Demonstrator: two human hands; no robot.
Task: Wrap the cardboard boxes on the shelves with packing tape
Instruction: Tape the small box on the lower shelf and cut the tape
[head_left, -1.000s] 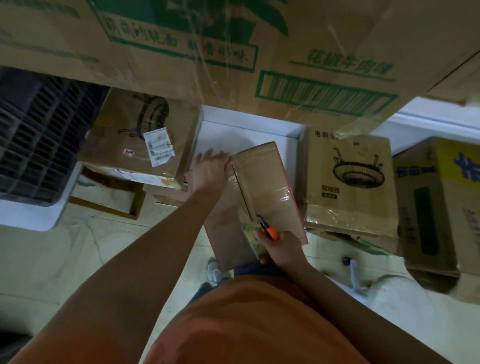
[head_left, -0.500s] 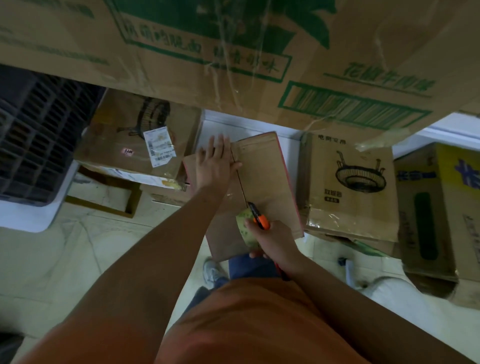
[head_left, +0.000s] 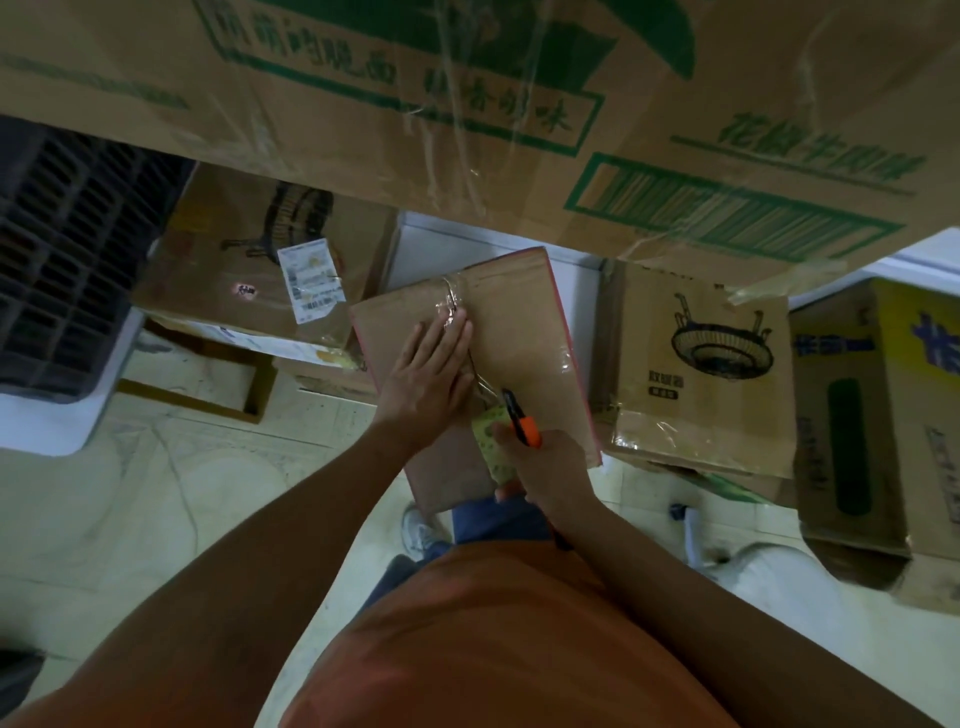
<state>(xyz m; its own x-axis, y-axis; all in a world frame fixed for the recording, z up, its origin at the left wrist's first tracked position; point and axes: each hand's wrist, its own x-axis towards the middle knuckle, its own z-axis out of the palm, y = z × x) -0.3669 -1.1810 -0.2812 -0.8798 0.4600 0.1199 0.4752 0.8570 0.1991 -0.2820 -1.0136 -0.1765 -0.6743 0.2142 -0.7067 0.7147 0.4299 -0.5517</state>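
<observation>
A flat brown cardboard box (head_left: 524, 322) with a red edge lies in front of me, a strip of clear tape running down its centre seam. My left hand (head_left: 431, 371) rests flat on the box, fingers together, pressing the tape at the seam. My right hand (head_left: 545, 460) grips a tape dispenser (head_left: 511, 426) with an orange-and-black handle and a yellowish-green roll, held at the near end of the seam.
A large green-printed carton (head_left: 467, 98) hangs overhead across the top. Taped boxes stand to the left (head_left: 260, 270) and right (head_left: 696, 364), with a yellow-and-blue box (head_left: 883, 410) farther right. A black crate (head_left: 57, 260) sits at left. Pale tiled floor lies below.
My left hand slid back along the seam toward me, uncovering taped seam at the far end. The right hand with the dispenser stayed at the near end.
</observation>
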